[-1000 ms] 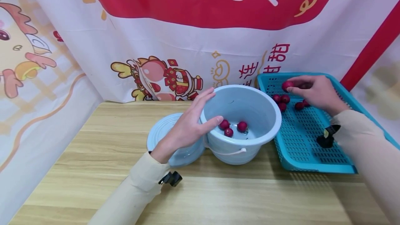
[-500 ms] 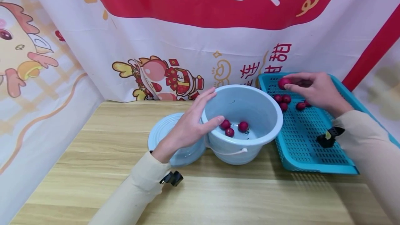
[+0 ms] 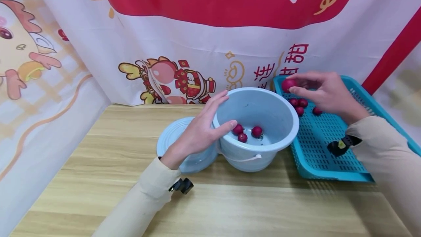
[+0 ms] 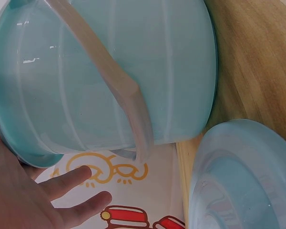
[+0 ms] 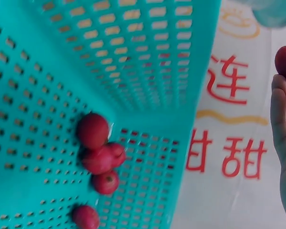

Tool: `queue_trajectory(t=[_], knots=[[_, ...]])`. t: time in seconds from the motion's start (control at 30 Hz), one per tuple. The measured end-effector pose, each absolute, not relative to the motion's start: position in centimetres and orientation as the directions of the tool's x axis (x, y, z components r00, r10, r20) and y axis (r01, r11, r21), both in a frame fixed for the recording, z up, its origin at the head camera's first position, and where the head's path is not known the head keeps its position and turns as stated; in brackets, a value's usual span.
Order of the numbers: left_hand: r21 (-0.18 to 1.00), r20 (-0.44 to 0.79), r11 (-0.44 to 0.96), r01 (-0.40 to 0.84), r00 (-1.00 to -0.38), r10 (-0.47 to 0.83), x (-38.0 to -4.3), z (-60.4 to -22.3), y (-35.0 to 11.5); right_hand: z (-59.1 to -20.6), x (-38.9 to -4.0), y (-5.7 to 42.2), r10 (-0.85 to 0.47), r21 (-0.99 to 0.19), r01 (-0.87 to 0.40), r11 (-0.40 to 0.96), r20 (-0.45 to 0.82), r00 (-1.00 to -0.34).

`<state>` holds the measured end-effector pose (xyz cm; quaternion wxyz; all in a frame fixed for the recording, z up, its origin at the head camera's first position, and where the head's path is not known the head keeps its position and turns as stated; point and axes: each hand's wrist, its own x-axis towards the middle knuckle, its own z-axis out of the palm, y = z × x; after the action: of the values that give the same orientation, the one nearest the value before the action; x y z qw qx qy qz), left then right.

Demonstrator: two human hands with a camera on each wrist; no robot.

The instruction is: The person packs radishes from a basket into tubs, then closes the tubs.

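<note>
Seeing teal basket (image 3: 315, 138) at right, same spot as a second ago. Also seeing blue bucket (image 3: 263, 109) just left of basket, unmoved, plus pale blue lid (image 3: 172, 132) left of bucket. Resting left hand (image 3: 200, 134) at bucket's left rim, fingers straight, grasping nothing, unchanged. Moving right hand (image 3: 332, 96) left toward bucket, pinching one round red piece (image 3: 288, 85) between thumb and fingers; now above basket's back-left corner, short of bucket. Counting three more red pieces (image 3: 257, 131) on bucket bottom, same as before, plus loose ones (image 3: 302, 102) in basket.
</note>
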<state>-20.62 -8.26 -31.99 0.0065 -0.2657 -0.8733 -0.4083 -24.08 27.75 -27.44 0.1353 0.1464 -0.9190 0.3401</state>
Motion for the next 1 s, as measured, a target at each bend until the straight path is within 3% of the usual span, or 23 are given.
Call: queue_trajectory(t=[0.3, 1.0], knots=[[0.713, 0.235, 0.517, 0.474, -0.856, 0.461, -20.7, -32.0, -8.2, -26.4, -23.5, 25.1, -0.268, -0.564, -0.491, 0.664, 0.433, -0.86], [0.718, 0.217, 0.525, 0.456, -0.864, 0.454, -20.5, -31.8, -8.3, -28.1, -23.3, 20.6, -0.435, -0.463, -0.597, 0.656, 0.415, -0.799]])
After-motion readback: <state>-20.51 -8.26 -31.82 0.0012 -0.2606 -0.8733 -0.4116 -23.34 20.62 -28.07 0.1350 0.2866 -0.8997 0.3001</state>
